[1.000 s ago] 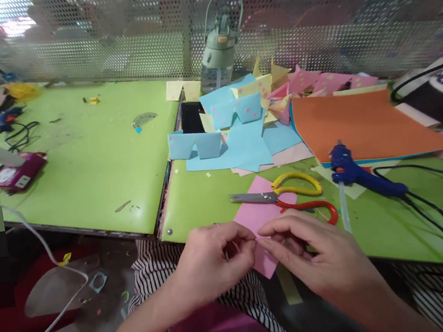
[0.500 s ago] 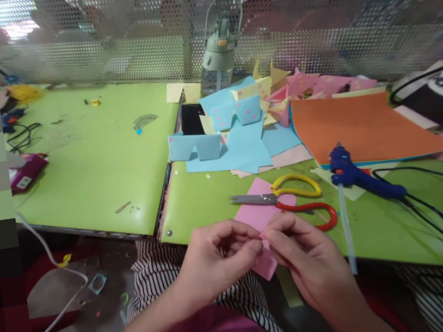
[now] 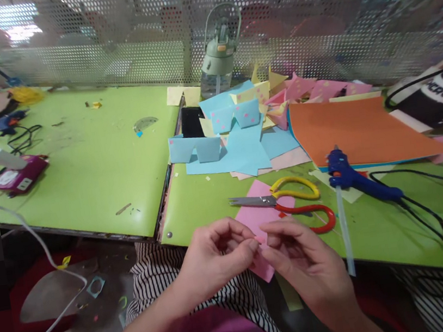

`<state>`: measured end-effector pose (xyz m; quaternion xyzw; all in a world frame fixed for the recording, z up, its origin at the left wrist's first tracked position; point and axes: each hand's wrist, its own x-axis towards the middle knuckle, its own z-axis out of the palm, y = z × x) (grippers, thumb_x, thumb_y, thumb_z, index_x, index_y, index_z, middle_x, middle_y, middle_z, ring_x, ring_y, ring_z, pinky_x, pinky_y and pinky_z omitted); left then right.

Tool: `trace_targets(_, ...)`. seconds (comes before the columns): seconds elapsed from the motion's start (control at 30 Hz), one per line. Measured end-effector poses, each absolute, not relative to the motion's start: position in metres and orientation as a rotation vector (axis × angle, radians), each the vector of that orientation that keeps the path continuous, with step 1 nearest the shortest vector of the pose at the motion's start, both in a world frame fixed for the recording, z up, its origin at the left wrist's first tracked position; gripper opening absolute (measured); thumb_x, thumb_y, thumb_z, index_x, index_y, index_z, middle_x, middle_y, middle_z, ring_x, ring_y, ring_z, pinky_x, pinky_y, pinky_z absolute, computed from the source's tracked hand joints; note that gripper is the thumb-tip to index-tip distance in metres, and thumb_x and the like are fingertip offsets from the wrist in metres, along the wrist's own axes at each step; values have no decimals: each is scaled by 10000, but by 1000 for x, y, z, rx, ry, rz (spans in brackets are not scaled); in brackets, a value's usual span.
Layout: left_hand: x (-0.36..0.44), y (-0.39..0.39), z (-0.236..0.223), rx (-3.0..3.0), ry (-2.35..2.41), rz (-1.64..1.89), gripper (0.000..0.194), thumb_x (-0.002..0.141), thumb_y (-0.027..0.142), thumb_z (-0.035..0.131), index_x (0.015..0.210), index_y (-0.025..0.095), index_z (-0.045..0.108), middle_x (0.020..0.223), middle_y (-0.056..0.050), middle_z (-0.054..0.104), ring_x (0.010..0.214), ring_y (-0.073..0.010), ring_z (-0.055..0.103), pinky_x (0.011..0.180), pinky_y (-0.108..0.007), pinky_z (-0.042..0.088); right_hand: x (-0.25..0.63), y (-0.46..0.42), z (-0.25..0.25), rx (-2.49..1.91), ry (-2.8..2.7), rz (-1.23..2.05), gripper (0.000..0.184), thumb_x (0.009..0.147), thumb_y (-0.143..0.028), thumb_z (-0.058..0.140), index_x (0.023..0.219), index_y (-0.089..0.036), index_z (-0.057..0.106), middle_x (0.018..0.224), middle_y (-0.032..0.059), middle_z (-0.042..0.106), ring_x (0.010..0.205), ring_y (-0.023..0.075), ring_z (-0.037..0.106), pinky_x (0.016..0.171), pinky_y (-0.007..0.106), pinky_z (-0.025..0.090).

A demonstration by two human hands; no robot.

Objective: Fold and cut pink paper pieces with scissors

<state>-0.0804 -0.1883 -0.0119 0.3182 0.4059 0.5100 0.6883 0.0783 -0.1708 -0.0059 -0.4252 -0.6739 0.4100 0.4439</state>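
Observation:
My left hand (image 3: 215, 257) and my right hand (image 3: 305, 264) meet just in front of the green table's near edge. Their fingertips pinch a tiny pink paper scrap (image 3: 259, 239) between them. Under the hands lies a pink paper sheet (image 3: 259, 216), hanging partly over the table edge. Scissors (image 3: 288, 204) with one yellow and one red handle lie across that sheet, just beyond my fingers.
A blue glue gun (image 3: 356, 183) with its black cord lies to the right by an orange sheet (image 3: 361, 132). Folded blue, pink and yellow paper pieces (image 3: 233, 131) are piled behind, near a green bottle (image 3: 218, 56). A mesh screen closes the back. A second green table (image 3: 88, 157) stands left.
Both hands stay together at the table edge, fingers shifting slightly around the small pink scrap. The view has tilted a little.

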Motion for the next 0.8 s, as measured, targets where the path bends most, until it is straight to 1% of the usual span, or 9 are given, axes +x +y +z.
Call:
trace_targets(0.07, -82, -188, -13, 739, 929, 1114, 255, 733, 335, 767, 760, 128, 620, 641, 15, 630, 534, -49, 564, 533, -161, 470, 84, -168, 0, -1023, -1852, 833, 200, 834, -238, 680, 1031, -274, 675, 815, 3, 618, 582, 98, 535, 475, 203, 458)
trace_targets(0.1, -83, -188, -13, 757, 933, 1093, 248, 737, 331, 761, 764, 129, 620, 636, 18, 625, 525, -46, 554, 522, -160, 458, 86, -166, 4, -987, -1941, 736, 205, 834, -219, 677, 1030, -278, 678, 824, 6, 635, 586, 103, 551, 473, 209, 458)
trace_targets(0.17, -84, -188, -13, 793, 932, 1051, 224, 746, 313, 751, 770, 132, 621, 618, 25, 619, 506, -45, 546, 504, -158, 437, 90, -162, 9, -919, -2089, 579, 179, 834, -200, 676, 996, -277, 683, 824, 9, 665, 628, 120, 601, 505, 224, 482)
trace_targets(0.23, -85, -188, -12, 820, 916, 1017, 190, 761, 287, 736, 770, 139, 618, 600, 26, 626, 505, -55, 571, 507, -161, 445, 92, -159, 13, -878, -2177, 499, 139, 840, -196, 673, 960, -266, 678, 817, 12, 681, 696, 137, 642, 575, 238, 518)
trace_targets(0.3, -86, -188, -10, 833, 900, 994, 158, 772, 257, 721, 767, 144, 611, 596, 22, 642, 525, -69, 608, 524, -165, 466, 93, -158, 15, -836, -2220, 471, 120, 845, -181, 666, 938, -258, 664, 817, 10, 688, 725, 136, 652, 625, 240, 533)
trace_targets(0.37, -87, -189, -9, 832, 884, 969, 138, 771, 228, 713, 765, 145, 603, 587, 24, 643, 527, -70, 615, 524, -159, 471, 93, -157, 15, -792, -2244, 468, 144, 837, -159, 670, 942, -256, 654, 819, 5, 694, 722, 135, 653, 645, 245, 537)
trace_targets(0.57, -90, -187, -10, 840, 900, 928, 135, 735, 197, 721, 772, 133, 608, 574, 41, 604, 485, -39, 550, 486, -132, 426, 96, -155, 11, -752, -2284, 510, 189, 846, -151, 665, 993, -266, 637, 821, -9, 694, 735, 131, 659, 663, 253, 537)
trace_targets(0.67, -91, -187, -11, 853, 915, 914, 146, 738, 219, 725, 784, 131, 617, 595, 34, 605, 496, -41, 550, 495, -139, 426, 97, -155, 11, -783, -2282, 535, 166, 865, -181, 651, 997, -281, 637, 817, -5, 702, 727, 143, 669, 648, 271, 542)
trace_targets(0.8, -91, -188, -14, 861, 908, 917, 184, 774, 291, 717, 801, 134, 625, 606, 25, 607, 504, -45, 549, 487, -145, 411, 96, -155, 11, -801, -2269, 576, 138, 870, -208, 644, 977, -295, 656, 807, -6, 710, 718, 153, 674, 644, 285, 545)
